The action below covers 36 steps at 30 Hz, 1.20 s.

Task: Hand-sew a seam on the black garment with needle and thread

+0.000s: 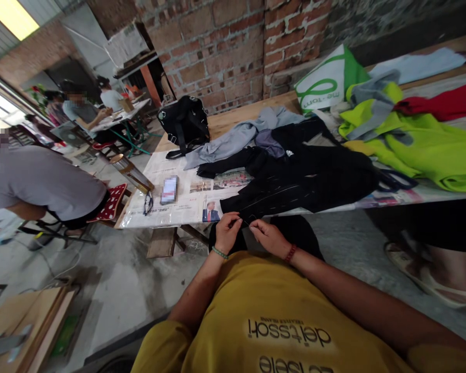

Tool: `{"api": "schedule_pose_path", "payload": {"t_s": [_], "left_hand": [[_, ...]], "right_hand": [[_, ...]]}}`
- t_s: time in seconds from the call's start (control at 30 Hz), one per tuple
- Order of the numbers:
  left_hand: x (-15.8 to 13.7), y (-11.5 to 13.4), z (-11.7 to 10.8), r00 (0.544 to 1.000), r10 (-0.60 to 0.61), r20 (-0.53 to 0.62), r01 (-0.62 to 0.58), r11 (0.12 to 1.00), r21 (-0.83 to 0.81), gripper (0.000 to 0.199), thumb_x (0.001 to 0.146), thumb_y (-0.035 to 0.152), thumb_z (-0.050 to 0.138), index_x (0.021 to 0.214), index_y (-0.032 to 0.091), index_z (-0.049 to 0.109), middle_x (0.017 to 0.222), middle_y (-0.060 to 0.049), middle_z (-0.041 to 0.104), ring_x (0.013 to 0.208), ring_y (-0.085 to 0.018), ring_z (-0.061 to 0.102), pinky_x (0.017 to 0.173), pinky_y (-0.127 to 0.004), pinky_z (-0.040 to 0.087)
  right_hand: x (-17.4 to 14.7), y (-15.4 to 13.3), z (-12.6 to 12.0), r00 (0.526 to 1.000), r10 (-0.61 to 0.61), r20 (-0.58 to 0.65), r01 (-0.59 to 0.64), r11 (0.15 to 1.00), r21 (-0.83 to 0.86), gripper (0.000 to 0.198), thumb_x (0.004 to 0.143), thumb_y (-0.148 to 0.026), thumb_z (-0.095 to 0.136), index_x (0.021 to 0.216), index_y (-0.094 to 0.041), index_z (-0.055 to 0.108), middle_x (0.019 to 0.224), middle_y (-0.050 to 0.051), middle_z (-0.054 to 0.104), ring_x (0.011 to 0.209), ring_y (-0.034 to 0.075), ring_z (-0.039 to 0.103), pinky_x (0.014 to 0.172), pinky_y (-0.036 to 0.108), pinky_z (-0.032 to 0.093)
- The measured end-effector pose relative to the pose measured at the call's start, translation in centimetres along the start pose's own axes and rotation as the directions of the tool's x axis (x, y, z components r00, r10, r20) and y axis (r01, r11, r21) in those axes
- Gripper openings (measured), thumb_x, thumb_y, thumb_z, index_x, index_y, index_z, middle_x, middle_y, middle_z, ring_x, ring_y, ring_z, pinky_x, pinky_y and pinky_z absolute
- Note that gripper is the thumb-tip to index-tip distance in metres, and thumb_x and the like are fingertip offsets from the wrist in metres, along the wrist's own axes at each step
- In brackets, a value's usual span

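Just off the table's front edge, my left hand (228, 233) is closed in a pinch, thumb against forefinger. What it grips is too small to make out. My right hand (270, 237) pinches beside it, a small gap away, with a thin pale thread at its fingertips. Directly beyond both hands lies a black garment (330, 168), spread over the table and marked with rows of white stitches. Its near edge comes close to my fingers.
Newspaper under clear plastic covers the table (159, 213). On it are a phone (169, 189), a metal tumbler (132, 173), a black bag (184, 124), grey cloth (233, 140), yellow-green clothing (423, 150) and a green-white bag (330, 80). A person (50, 181) sits at left; another's feet show at right.
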<state>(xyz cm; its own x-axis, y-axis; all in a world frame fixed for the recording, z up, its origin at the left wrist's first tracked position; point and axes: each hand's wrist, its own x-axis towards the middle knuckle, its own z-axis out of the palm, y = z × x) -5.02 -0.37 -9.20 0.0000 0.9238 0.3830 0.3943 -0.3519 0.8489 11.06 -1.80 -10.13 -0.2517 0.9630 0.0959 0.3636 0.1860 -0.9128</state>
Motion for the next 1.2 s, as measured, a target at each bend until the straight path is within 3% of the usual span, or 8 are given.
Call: {"api": "schedule_pose_path", "payload": {"t_s": [0.47,0.63,0.87,1.03,1.2], "left_hand": [[-0.14,0.22,0.08,0.992,0.119,0.043,-0.121,0.992,0.036,0.009,0.08,0.021,0.059,0.08,0.017,0.067,0.098,-0.008,0.062,0.092,-0.016,0.059,0.08,-0.032,0.05],[-0.31,-0.1,0.19,0.981,0.189,0.053,-0.192,0.979,0.06,0.008,0.08,0.019,0.059,0.079,0.017,0.067,0.106,-0.009,0.057,0.096,-0.017,0.057,0.084,-0.034,0.049],[-0.48,-0.35,0.07,0.97,0.23,0.081,-0.237,0.968,0.081,0.007,0.079,0.017,0.059,0.078,0.016,0.066,0.117,-0.01,0.049,0.088,-0.014,0.057,0.083,-0.035,0.049],[-0.64,-0.42,0.31,0.968,0.233,0.088,-0.239,0.968,0.071,0.006,0.079,0.017,0.059,0.078,0.016,0.066,0.116,-0.01,0.049,0.085,-0.013,0.057,0.083,-0.034,0.049],[-0.83,-0.36,0.49,0.985,0.165,0.049,-0.168,0.984,0.067,0.009,0.08,0.021,0.057,0.081,0.017,0.065,0.112,-0.009,0.051,0.086,-0.013,0.057,0.078,-0.031,0.049]], "right_hand": [[0.25,-0.86,0.11,1.0,0.005,0.023,-0.005,1.0,-0.015,0.017,0.083,-0.028,0.038,0.073,-0.02,0.048,0.05,-0.005,0.047,0.047,0.01,0.044,0.052,0.023,0.035],[0.3,-0.75,0.42,1.0,-0.024,-0.005,0.024,0.998,-0.064,0.017,0.084,-0.027,0.037,0.073,-0.02,0.048,0.052,-0.004,0.047,0.052,0.011,0.045,0.053,0.023,0.033],[0.17,-0.35,0.76,0.998,-0.048,-0.031,0.045,0.995,-0.092,0.015,0.083,-0.026,0.038,0.074,-0.02,0.049,0.055,-0.003,0.047,0.054,0.012,0.045,0.054,0.023,0.033],[0.2,-0.46,0.61,0.998,-0.042,-0.038,0.039,0.995,-0.092,0.015,0.082,-0.026,0.038,0.073,-0.02,0.049,0.056,-0.003,0.048,0.053,0.011,0.045,0.052,0.022,0.033],[0.17,-0.78,0.37,0.997,0.047,0.055,-0.046,0.998,-0.035,0.017,0.084,-0.03,0.036,0.077,-0.021,0.048,0.052,-0.005,0.05,0.044,0.01,0.045,0.047,0.021,0.033]]}}
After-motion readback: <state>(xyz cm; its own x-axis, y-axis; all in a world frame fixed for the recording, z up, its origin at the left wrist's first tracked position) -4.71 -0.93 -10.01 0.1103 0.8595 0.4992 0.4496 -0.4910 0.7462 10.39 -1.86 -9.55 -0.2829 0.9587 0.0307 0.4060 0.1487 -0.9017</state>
